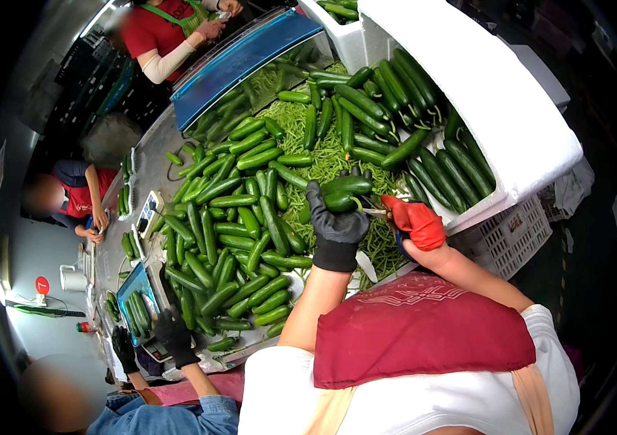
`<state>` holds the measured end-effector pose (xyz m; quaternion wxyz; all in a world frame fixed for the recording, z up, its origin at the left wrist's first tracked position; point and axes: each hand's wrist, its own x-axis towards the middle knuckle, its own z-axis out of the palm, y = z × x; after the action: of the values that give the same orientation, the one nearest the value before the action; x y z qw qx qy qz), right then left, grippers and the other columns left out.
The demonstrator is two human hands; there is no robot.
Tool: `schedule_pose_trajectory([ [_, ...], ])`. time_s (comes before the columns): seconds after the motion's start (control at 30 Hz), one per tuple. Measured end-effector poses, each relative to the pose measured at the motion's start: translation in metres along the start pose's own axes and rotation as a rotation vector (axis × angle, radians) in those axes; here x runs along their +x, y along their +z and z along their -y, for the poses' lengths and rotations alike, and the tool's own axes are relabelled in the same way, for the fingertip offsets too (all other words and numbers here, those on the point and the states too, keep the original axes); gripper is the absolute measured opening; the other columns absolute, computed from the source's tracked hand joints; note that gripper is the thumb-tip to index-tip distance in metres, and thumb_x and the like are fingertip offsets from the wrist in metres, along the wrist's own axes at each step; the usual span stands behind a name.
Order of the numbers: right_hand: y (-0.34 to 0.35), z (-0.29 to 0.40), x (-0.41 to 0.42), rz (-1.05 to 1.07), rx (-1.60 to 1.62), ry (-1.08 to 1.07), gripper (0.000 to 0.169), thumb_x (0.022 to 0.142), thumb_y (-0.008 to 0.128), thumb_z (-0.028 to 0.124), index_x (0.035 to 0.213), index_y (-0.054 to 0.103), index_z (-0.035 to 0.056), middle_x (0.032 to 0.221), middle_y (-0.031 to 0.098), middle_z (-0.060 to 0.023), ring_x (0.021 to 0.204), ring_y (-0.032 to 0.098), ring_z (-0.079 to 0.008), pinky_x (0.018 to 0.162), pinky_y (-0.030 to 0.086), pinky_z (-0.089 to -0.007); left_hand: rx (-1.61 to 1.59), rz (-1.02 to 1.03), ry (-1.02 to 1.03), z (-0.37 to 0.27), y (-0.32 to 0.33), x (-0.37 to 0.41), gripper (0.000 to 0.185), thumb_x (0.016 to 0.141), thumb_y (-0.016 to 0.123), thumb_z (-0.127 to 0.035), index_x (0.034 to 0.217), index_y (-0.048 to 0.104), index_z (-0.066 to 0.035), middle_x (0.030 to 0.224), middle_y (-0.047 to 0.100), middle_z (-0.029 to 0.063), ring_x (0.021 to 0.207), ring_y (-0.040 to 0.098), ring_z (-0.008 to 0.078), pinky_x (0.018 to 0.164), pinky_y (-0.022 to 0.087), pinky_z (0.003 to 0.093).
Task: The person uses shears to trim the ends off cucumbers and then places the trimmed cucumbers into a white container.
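My left hand [339, 228], in a black glove, holds two green cucumbers together, an upper cucumber [349, 185] and a lower cucumber [337, 203]. The lower one's pale stem end points right. My right hand [417, 223], in a red glove, grips scissors [378, 211]; their blades reach that stem end, and whether they are closed on it I cannot tell. Part of the dark blue scissor handle is hidden by the glove. Beneath both hands spreads a heap of thin green pieces [308, 117], like cut stems or beans.
A white foam box [504, 109] of stemmed cucumbers [409, 81] lies tipped at right. Piled cucumbers [237, 228] cover the table at left. A co-worker's black-gloved hand [175, 334] is by a scale [140, 310]. Two other people work across the table. A white plastic crate [520, 234] stands below the box.
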<state>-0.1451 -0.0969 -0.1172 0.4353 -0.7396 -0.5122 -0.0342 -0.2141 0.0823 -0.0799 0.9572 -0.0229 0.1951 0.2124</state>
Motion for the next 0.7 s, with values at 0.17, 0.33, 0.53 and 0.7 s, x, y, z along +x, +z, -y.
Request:
schedule_pose_trajectory([
  [0.17, 0.016, 0.002, 0.003, -0.098, 0.195, -0.048, 0.042, 0.085, 0.052, -0.002, 0.126, 0.054, 0.0058, 0.108, 0.064, -0.01, 0.082, 0.063, -0.0196, 0.062, 0.048, -0.0325, -0.043, -0.018, -0.005, 0.012, -0.007, 0.001, 0.066, 0.088, 0.053, -0.053, 0.112, 0.056, 0.008, 0.125, 0.055, 0.0248, 0.124, 0.045, 0.042, 0.109, 0.036, 0.0486],
  [0.33, -0.002, 0.017, -0.004, 0.188, 0.835, 0.627, 0.043, 0.091, 0.057, 0.007, 0.134, 0.049, 0.0093, 0.119, 0.062, -0.0073, 0.081, 0.062, -0.0098, 0.058, 0.05, -0.0246, 0.491, 0.299, 0.415, 0.008, 0.001, -0.014, 0.056, 0.097, 0.052, -0.034, 0.137, 0.031, -0.002, 0.131, 0.049, 0.017, 0.123, 0.05, 0.0309, 0.108, 0.038, 0.0486],
  [0.53, 0.006, 0.012, -0.014, 0.192, 1.051, 0.622, 0.046, 0.093, 0.057, 0.012, 0.137, 0.044, 0.0091, 0.131, 0.055, -0.0087, 0.082, 0.062, -0.0096, 0.056, 0.05, -0.0211, 1.121, 0.217, 0.753, -0.035, -0.022, -0.012, 0.053, 0.086, 0.061, 0.005, 0.135, 0.042, -0.003, 0.123, 0.055, 0.0088, 0.113, 0.052, 0.0164, 0.096, 0.041, 0.0278],
  [0.7, 0.011, 0.01, -0.008, 0.236, 1.097, 0.596, 0.05, 0.094, 0.056, 0.012, 0.141, 0.04, 0.0114, 0.131, 0.055, -0.0083, 0.081, 0.063, -0.0099, 0.055, 0.05, -0.0215, 1.38, 0.202, 0.925, -0.056, -0.019, -0.008, 0.05, 0.086, 0.062, 0.004, 0.132, 0.044, -0.003, 0.118, 0.056, 0.0074, 0.107, 0.054, 0.0159, 0.093, 0.043, 0.0271],
])
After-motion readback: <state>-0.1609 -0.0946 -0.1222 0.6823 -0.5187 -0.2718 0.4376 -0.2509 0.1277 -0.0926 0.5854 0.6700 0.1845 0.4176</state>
